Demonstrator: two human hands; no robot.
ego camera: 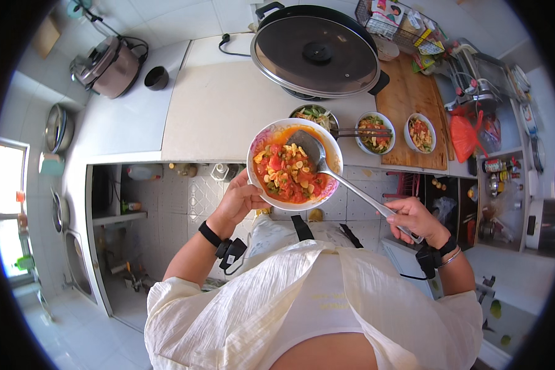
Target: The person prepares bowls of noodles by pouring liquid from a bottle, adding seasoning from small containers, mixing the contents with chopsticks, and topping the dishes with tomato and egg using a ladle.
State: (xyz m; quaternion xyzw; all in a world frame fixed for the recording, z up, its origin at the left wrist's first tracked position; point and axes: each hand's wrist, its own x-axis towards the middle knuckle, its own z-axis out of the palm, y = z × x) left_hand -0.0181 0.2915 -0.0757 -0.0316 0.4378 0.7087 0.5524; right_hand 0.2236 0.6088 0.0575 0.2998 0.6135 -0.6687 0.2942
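Observation:
My left hand grips the rim of a white bowl with a pink floral pattern, held in front of the counter's edge. Inside it is a saucy mix of tomato and egg with green bits. My right hand is closed around the handle of a metal ladle, whose head rests in the food at the bowl's upper right. Just behind, partly hidden by the bowl, a dish of sliced vegetables stands on the counter. A pair of chopsticks reaches across to a small bowl of mixed food.
An electric pan with a glass lid stands at the back. Another small bowl sits on the wooden cutting board, near a red plastic bag. To the left are a pressure cooker and a dark cup.

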